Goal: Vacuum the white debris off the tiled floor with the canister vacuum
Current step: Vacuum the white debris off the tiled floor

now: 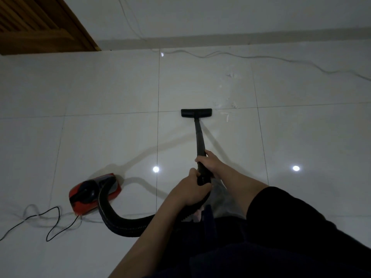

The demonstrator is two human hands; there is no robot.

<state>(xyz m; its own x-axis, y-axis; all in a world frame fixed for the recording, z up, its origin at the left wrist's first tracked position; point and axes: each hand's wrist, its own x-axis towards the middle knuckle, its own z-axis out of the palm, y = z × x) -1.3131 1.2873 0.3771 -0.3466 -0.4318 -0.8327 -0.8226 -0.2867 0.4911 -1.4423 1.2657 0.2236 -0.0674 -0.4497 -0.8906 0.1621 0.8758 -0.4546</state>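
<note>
At the bottom of the frame the person's dark clothing filled the lower right, both forearms reaching up toward the centre. The left hand was curled around the lower end of the black wand, where the ribbed hose joined it. Just above, the right hand was wrapped around the wand too. The hose looped left and up into the red canister vacuum, which sat on the tiled floor at lower left, a thin black power cord trailing from it toward the left edge. Farther up, the floor head lay flat near the centre. White debris lay scattered just right of and above it. Beyond, a pale cable ran along the wall base, and a wooden door filled the upper left.
</note>
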